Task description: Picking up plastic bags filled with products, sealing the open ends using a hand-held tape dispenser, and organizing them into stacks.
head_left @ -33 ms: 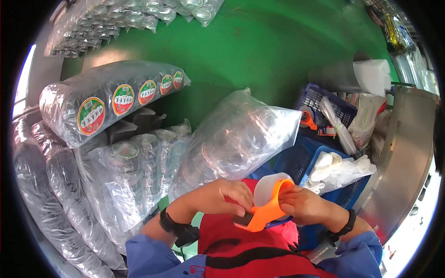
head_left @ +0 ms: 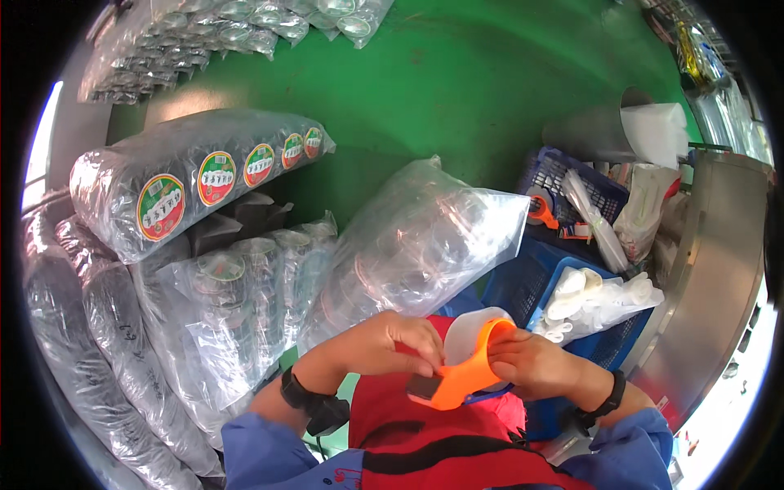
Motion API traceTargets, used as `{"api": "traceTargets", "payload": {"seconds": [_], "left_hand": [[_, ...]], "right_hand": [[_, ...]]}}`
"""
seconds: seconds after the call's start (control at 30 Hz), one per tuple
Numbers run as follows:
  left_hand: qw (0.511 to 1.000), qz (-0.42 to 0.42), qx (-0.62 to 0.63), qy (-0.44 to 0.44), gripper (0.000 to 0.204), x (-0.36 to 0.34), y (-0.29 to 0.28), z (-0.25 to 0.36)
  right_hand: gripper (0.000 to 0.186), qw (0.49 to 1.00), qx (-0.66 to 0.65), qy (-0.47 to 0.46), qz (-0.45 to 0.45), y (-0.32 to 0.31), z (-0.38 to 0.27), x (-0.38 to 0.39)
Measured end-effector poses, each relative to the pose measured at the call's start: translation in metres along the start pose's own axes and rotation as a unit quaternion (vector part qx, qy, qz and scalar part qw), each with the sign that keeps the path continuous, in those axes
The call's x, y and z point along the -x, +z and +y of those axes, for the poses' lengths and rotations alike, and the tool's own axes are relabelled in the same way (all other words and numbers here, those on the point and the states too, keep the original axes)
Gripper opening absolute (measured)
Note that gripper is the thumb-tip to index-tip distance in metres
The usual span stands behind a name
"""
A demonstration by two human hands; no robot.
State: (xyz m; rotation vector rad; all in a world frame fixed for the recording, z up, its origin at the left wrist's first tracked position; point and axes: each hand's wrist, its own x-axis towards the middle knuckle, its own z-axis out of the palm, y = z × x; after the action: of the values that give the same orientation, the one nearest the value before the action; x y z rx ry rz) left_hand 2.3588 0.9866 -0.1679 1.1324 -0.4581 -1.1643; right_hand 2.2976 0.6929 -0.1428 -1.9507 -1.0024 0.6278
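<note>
In front of my red apron (head_left: 388,420), I hold an orange tape dispenser (head_left: 457,380) with a whitish roll of tape (head_left: 467,327). My right hand (head_left: 531,363) grips its round end, fingers curled over the orange rim. My left hand (head_left: 400,347) is closed, its fingertips pinched at the dark cutter end beside the tape; exactly what they pinch is partly hidden. Just beyond my hands lies a large clear plastic bag (head_left: 416,245) with round items inside.
Long bagged bundles (head_left: 204,175) with round labels lie left, above more wrapped bundles (head_left: 114,343). Right are blue crates (head_left: 508,290), white bagged items (head_left: 596,306), another orange dispenser (head_left: 547,216) and a steel surface (head_left: 702,278). Bagged stacks (head_left: 229,37) sit on green floor (head_left: 457,82).
My hands and the orange dispenser have shifted very slightly to the left. Nothing else has visibly changed.
</note>
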Motion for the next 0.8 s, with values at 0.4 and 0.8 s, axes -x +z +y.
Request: {"api": "traceTargets", "payload": {"seconds": [0.4,0.8], "left_hand": [[0.857,0.504,-0.097,-0.049,0.018,-0.077,-0.079,0.010],[0.998,-0.050,0.045,-0.013,0.024,-0.044,-0.021,0.014]], "right_hand": [[0.050,0.901,-0.188,0.261,0.291,0.064,-0.049,0.055],[0.052,0.965,-0.062,0.063,0.247,0.025,-0.026,0.016]]}}
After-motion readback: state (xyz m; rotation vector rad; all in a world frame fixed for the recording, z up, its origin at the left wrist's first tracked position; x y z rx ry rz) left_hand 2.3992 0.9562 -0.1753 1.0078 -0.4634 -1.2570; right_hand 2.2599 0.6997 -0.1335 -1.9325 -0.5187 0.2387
